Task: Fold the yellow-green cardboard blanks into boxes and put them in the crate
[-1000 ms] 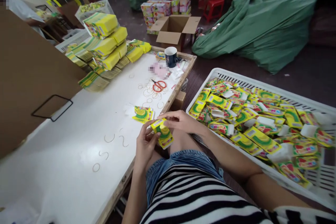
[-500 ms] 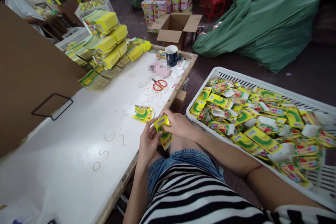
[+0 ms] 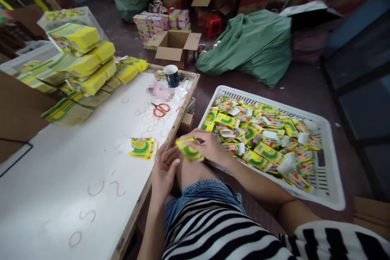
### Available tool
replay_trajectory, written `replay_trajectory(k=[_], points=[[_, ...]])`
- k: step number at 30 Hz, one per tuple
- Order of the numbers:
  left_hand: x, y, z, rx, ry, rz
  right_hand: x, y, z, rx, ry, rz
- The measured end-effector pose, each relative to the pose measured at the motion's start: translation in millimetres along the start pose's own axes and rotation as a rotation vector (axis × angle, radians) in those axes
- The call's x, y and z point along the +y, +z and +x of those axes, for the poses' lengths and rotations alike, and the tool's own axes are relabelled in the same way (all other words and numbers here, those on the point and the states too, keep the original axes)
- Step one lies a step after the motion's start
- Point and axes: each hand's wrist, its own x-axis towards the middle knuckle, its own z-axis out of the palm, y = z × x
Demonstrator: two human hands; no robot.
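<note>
My right hand (image 3: 207, 144) grips a small yellow and green carton (image 3: 189, 149) above my lap, slightly smeared by motion. Just left of it, my left hand (image 3: 165, 167) has its fingers apart and holds nothing, close to the table edge. A few flat yellow cartons (image 3: 141, 148) lie on the white table (image 3: 100, 158) beyond that hand. To my right, a white plastic basket (image 3: 332, 158) holds many small yellow cartons, several with white end flaps standing out.
Bundled flat cartons (image 3: 88, 63) are stacked on the table's far left. Red-handled scissors (image 3: 161, 109), loose rubber bands (image 3: 75, 239) and a dark mug (image 3: 171, 78) also lie there. Beyond are an open cardboard box (image 3: 173, 44) and a green sack (image 3: 252, 44) on the floor.
My left hand has come off the carton and opened. My right hand now holds the carton alone, farther from the left hand. The whole view has swung to the right.
</note>
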Motion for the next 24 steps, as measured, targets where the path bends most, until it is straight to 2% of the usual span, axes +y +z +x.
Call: replay_trajectory(k=[2,4,6,8,9,11,13,15,20,24], points=[[-2,-5.9,6,0.019,0.031,0.045,14,-44,-1,0.257,0.049,-0.346],[-5,-15.5,10,0.073,0.049,0.1,33,-88,-5,0.459,0.221,-0.659],[-7,-24.9,12,0.113,0.048,0.152,51,-118,-12,0.468,0.369,-0.77],[-10,-32.9,13,0.133,0.043,0.22,65,-124,-18,0.387,0.438,-0.753],[-11,-36.7,13,0.148,0.048,0.283,69,-117,-20,0.337,0.444,-0.725],[-15,-44.9,15,0.204,0.079,0.485,71,-90,-19,0.238,0.425,-0.667],[-23,-54.8,20,0.268,0.122,0.716,66,-50,-9,0.148,0.369,-0.605],[-36,-65.3,26,0.286,0.146,0.857,56,-9,8,0.07,0.293,-0.545],[-70,-81.3,31,0.254,0.153,0.843,34,80,61,-0.201,0.137,-0.577],[-73,-79.4,22,0.267,0.146,0.817,25,132,86,-0.292,0.171,-0.597]])
